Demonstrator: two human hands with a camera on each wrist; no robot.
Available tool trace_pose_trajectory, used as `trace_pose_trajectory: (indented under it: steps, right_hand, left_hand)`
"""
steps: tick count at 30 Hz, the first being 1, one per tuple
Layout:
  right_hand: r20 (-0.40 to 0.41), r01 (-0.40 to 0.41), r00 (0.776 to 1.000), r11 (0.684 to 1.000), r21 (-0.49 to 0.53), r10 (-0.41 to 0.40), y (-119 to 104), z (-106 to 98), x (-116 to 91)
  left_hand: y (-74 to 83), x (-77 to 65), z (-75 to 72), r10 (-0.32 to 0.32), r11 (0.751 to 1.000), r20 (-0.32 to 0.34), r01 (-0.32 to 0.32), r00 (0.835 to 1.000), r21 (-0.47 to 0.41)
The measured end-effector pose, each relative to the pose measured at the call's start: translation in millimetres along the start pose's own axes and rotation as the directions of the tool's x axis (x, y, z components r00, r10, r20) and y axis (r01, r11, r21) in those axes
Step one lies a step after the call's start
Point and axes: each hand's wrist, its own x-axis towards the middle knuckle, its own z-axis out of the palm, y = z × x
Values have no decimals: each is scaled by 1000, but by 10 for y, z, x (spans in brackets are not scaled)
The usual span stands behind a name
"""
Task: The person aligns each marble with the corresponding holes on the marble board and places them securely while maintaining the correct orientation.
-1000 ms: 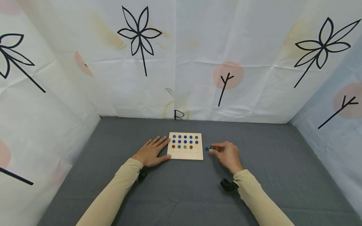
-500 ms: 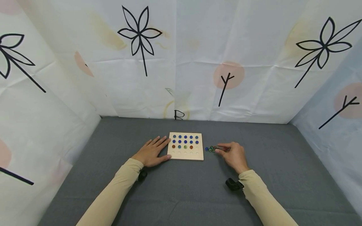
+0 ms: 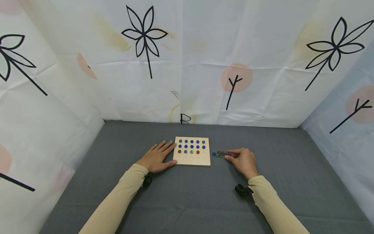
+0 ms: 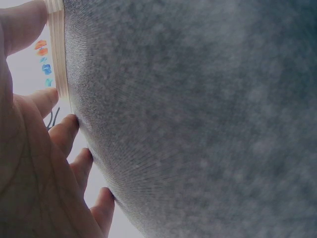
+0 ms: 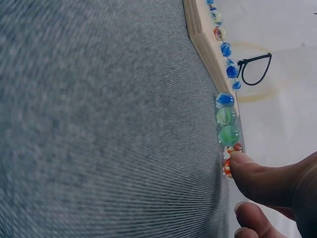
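Observation:
In the head view, a pale wooden board lies on the grey cloth. Its upper rows hold blue marbles, and the third row has a reddish marble, a bluish one, a green one and another reddish one. My left hand lies flat, fingers spread, thumb and index fingertip at the board's left edge. To the right of the board, a cluster has a blue marble, green marbles and red ones. My right hand pinches a red marble at the cluster's right end; the index contact is hidden.
The grey cloth-covered table reaches back to white fabric walls printed with black plant outlines. Black wrist cameras sit under both wrists. Round hollows without marbles show in the board's front row.
My right hand has shifted to the right, away from the board, and more green and red marbles show beside it. My left hand and the board have stayed in place.

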Motion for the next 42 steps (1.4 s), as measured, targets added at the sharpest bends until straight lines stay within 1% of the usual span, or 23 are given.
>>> trace_pose_trajectory:
  steps: [9, 16, 25, 34, 42]
  right_hand:
    - [21, -9, 1000, 1000, 6, 9, 23, 37, 8]
    - [43, -25, 999, 1000, -2, 25, 33, 52, 19]
    - [41, -20, 999, 1000, 14, 19, 35, 55, 22]
    - [39, -28, 999, 999, 27, 27, 43, 61, 26]
    - [33, -31, 999, 999, 31, 30, 1, 10, -1]
  left_hand:
    - [2, -1, -10, -1, 1000, 15, 1, 1000, 6]
    - [-18, 4, 14, 3, 1000, 5, -3, 1000, 4]
    - [-6, 8, 11, 1, 1000, 4, -1, 1000, 9]
    - [38, -9, -44, 3, 1000, 9, -3, 1000, 6]
    - [92, -27, -97, -6, 1000, 21, 6, 1000, 3]
